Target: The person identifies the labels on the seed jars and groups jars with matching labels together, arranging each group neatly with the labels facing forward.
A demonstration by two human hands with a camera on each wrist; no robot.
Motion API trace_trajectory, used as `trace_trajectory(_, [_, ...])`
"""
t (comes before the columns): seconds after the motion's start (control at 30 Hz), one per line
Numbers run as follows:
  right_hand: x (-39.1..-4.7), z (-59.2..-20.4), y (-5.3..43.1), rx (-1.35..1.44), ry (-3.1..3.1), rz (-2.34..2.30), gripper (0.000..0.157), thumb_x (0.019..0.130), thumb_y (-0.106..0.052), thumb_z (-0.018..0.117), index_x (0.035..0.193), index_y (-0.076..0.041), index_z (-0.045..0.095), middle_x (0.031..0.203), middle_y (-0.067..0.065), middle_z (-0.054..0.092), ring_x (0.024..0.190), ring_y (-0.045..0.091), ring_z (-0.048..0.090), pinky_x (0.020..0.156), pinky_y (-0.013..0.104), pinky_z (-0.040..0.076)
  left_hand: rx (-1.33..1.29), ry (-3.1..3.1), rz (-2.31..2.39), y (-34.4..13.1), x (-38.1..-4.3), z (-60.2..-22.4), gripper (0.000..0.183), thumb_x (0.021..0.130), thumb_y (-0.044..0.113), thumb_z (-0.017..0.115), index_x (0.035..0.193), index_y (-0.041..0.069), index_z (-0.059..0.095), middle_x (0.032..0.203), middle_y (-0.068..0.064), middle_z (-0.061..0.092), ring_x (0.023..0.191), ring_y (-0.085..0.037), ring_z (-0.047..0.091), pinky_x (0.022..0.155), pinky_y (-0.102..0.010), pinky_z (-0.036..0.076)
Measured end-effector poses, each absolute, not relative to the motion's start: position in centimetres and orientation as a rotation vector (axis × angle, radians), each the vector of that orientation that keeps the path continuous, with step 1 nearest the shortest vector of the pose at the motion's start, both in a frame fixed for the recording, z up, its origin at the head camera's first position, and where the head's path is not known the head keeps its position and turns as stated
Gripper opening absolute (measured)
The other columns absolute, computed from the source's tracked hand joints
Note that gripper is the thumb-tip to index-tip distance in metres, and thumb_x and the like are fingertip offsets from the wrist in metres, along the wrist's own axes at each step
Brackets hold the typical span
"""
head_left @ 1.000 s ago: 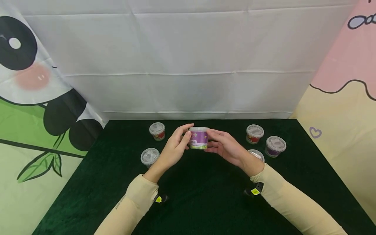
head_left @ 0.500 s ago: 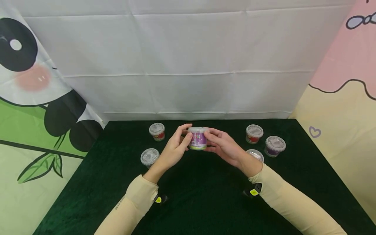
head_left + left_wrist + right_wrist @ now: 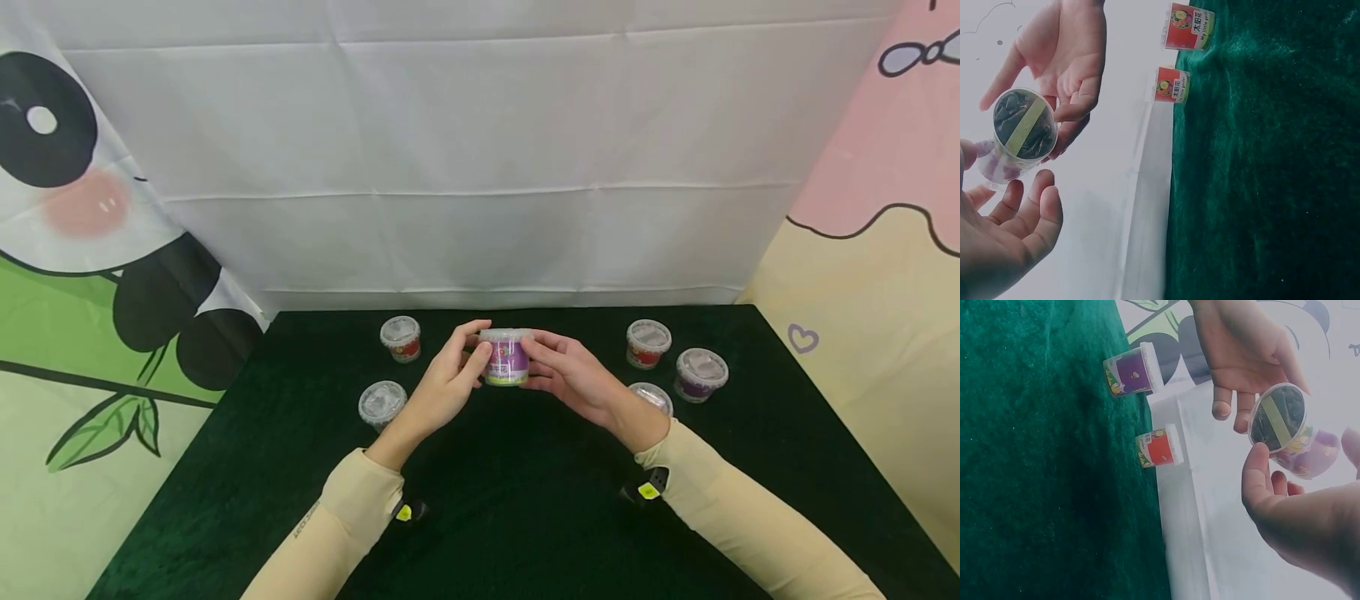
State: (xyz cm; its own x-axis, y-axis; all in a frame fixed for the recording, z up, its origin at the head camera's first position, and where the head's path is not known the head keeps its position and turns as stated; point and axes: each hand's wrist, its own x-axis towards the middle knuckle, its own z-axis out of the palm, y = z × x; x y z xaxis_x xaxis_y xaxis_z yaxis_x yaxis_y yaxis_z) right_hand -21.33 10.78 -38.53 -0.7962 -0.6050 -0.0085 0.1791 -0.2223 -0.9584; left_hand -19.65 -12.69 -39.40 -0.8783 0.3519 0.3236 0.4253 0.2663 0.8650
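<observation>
While five other tubs stand toward the sides of a green-covered table, a person's left hand and right hand pinch a purple-labelled tub from either flank, upright above the table's far half. Even, light pressure probably works best, since the plastic may flex; uneven squeezing could tip it.

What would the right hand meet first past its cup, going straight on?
Likely the left hand, on the other side of the purple cup; depth is hard to judge.
</observation>
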Motion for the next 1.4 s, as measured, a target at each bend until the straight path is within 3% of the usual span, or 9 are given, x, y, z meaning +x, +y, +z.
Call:
trace_trajectory(0.63, [-21.5, -38.8, 10.5, -0.489, 1.517, -2.056, 0.056, 0.107, -0.032, 0.052, 0.151, -0.001, 0.035, 0.133, 0.013, 0.053, 0.112, 0.022, 0.060, 0.099, 0.035, 0.050, -0.733, -2.464, -1.678, -13.1, -19.5, -39.5, 0.041, 0.111, 0.028, 0.043, 0.151, 0.018, 0.040, 0.125, -0.014, 0.051, 0.090, -0.025, 0.063, 0.078, -0.043, 0.058])
trace_trajectory(1.4, [-21.6, -38.9, 8.7, -0.498, 1.510, -2.009, 0.053, 0.107, -0.028, 0.051, 0.151, -0.002, 0.037, 0.136, 0.014, 0.050, 0.115, 0.026, 0.057, 0.100, 0.037, 0.049, -0.756, -2.502, -1.699, -16.3, -19.3, -38.9, 0.041, 0.112, 0.023, 0.039, 0.152, 0.018, 0.041, 0.135, -0.013, 0.050, 0.103, -0.031, 0.058, 0.085, -0.055, 0.054])
